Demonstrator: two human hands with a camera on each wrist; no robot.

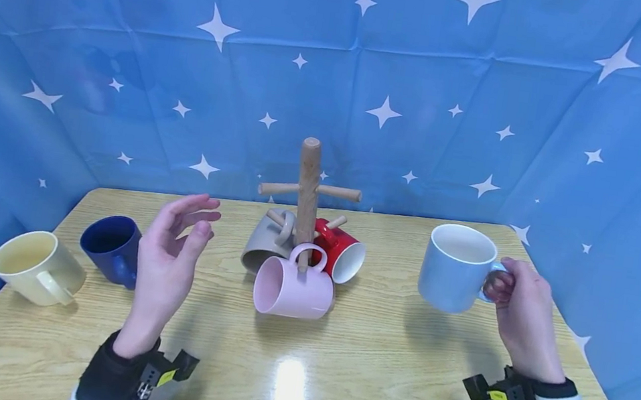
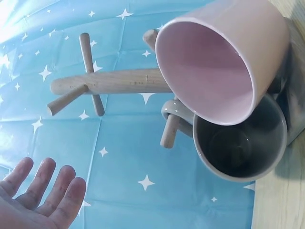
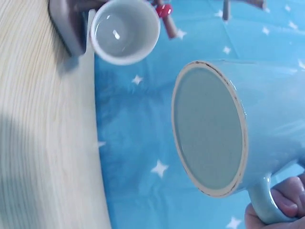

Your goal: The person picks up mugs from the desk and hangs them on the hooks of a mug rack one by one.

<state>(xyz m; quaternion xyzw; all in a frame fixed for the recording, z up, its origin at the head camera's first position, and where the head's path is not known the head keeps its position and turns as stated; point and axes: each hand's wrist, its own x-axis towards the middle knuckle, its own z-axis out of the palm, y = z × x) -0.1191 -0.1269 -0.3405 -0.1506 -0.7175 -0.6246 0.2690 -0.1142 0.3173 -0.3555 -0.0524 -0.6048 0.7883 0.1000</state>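
A light blue mug (image 1: 452,271) is held by its handle in my right hand (image 1: 525,311), lifted above the right part of the table. The right wrist view shows its round base (image 3: 209,129). My left hand (image 1: 169,258) is raised in the air, fingers loosely extended, holding nothing. Between the hands stands a wooden mug tree (image 1: 308,185). A pink mug (image 1: 299,290), a grey mug (image 1: 267,244) and a red mug (image 1: 348,254) hang on its lower pegs. The two upper pegs visible in the head view carry no mug.
A dark blue mug (image 1: 110,247) sits just left of my left hand, partly behind it. Farther left, a cream mug (image 1: 38,267) is on the wooden table (image 1: 369,382) near its left edge. A blue cloth with white stars (image 1: 317,37) hangs behind the table.
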